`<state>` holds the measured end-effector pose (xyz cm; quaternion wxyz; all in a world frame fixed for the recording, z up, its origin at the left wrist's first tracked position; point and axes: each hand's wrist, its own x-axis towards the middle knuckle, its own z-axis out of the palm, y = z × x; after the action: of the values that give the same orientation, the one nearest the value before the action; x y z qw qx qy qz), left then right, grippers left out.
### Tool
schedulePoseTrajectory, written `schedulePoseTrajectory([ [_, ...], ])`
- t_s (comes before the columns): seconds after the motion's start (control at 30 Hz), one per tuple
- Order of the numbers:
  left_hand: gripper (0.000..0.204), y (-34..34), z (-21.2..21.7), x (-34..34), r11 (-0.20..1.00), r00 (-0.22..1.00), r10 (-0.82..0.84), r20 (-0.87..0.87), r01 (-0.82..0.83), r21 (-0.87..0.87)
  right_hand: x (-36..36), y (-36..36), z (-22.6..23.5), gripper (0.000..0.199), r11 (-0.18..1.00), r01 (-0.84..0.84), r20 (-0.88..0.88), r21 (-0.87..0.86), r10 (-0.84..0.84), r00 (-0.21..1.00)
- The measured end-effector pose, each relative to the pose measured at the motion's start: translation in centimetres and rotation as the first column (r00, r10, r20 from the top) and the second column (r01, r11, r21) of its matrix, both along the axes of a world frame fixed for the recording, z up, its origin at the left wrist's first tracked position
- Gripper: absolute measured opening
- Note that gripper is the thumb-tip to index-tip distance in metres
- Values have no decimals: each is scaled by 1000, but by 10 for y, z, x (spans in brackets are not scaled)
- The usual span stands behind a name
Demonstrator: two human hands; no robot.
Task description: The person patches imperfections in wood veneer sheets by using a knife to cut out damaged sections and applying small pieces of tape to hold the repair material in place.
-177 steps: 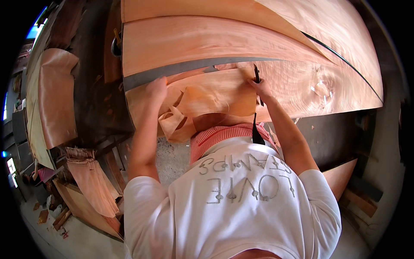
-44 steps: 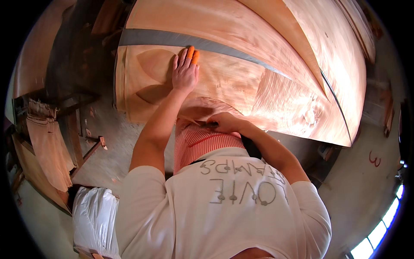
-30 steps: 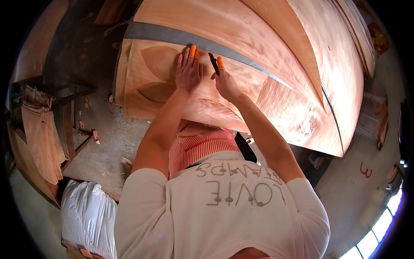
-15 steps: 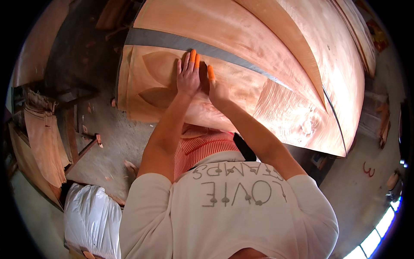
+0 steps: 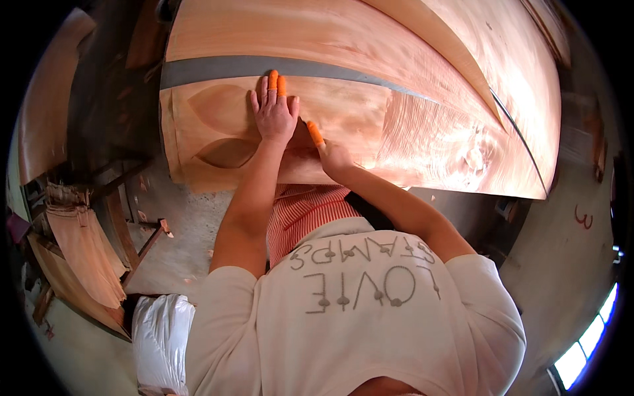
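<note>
My left hand (image 5: 274, 119) lies flat on a pale wood veneer sheet (image 5: 350, 109), fingers stretched toward a grey strip (image 5: 224, 68). Orange finger covers sit on two of its fingertips. To its right, my right hand (image 5: 333, 157) is closed over the same sheet, its orange-covered index finger pointing forward. A thin dark shape (image 5: 302, 121) shows beside that finger; what the hand grips is mostly hidden. Two darker leaf-shaped patches, an upper one (image 5: 221, 107) and a lower one (image 5: 228, 153), mark the sheet left of my hands.
Large veneer sheets (image 5: 264, 33) cover the work surface beyond the grey strip, one curled sheet edge (image 5: 449, 56) lifting at right. Torn veneer pieces (image 5: 86, 244) hang on a frame at left. A white plastic-wrapped bundle (image 5: 162, 340) stands at lower left.
The veneer, the grey strip and both hands appear shifted to the left in view. My left thumb is spread farther out, and my right hand sits slightly nearer to me.
</note>
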<state>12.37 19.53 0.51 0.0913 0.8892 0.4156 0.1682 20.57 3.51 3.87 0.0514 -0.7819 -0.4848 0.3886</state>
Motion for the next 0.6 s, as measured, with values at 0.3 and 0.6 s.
schedulePoseTrajectory([
  [0.3,67,-6,9,9,1000,997,18,-80,-19,-18,99,-37,20,23,785,-571,122,-240,608,784],
  [0.6,67,-4,10,13,1000,992,13,-129,-12,6,246,-9,48,63,530,-798,66,-286,842,535],
])
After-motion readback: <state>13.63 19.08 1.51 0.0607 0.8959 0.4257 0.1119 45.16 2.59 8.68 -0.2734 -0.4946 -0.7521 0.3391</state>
